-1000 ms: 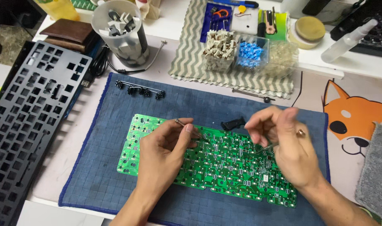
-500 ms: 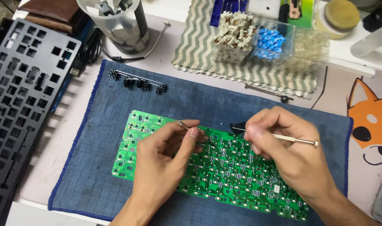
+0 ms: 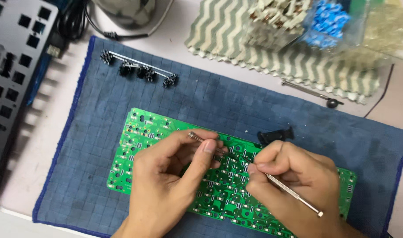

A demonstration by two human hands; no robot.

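Green circuit board (image 3: 166, 132) lies flat on the blue cloth mat (image 3: 236, 99), its long edge running down to the right; the cloth keeps it from sliding and cushions the underside. Both my hands rest on the board so the work point sits between them, near its middle.

Left hand (image 3: 170, 185): thumb and forefinger pinched together on a thin metal tool (image 3: 206, 143), tip angled down toward the board. Heel of the hand is planted on the board for steadiness.

Right hand (image 3: 294, 189): fingers closed around a slim metal rod (image 3: 294, 194), held like a pen, its far end sticking out behind my hand. The working tip meets the left tool's tip; what lies between the tips is too small to tell.

Just beyond my right knuckles, a small black plastic part (image 3: 276, 134) sits on the mat, within reach. Farther up the mat, a black wire-and-clip assembly (image 3: 137, 68) is set aside. A zigzag-patterned cloth (image 3: 272, 57) carries clear boxes, one with blue pieces (image 3: 329, 24). A grey perforated plate (image 3: 11, 66) lies left.
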